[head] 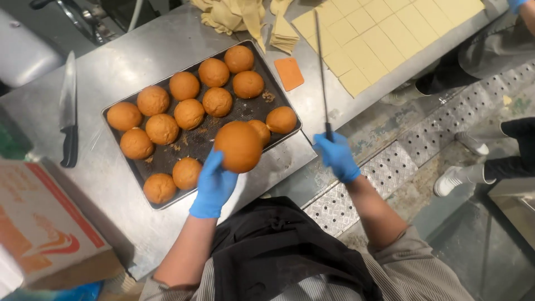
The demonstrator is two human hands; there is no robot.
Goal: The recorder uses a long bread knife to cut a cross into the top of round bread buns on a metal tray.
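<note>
At the lower left corner of the steel counter (139, 61) sits an orange-and-white cardboard box (44, 223), cut off by the frame edge. Beyond it a black-handled kitchen knife (68, 108) lies flat near the counter's left edge. A dark perforated baking tray (192, 139) fills the counter's middle, carrying round golden-brown buns (184, 85) in loose rows (one bun is half hidden behind the raised one). The left hand (213, 187), in a blue glove, holds a large round golden-brown bun (239, 146) above the tray's near right edge, fingers cupped beneath it and mostly hidden. An orange plastic scraper (289, 73) lies just past the tray. The right hand (337, 156), also gloved in blue, is closed around the dark handle of a long thin knife (321, 67), its blade pointing toward pale dough squares (379, 39) at the far right corner. Another person's legs and shoes appear at the right, partly cropped.
</note>
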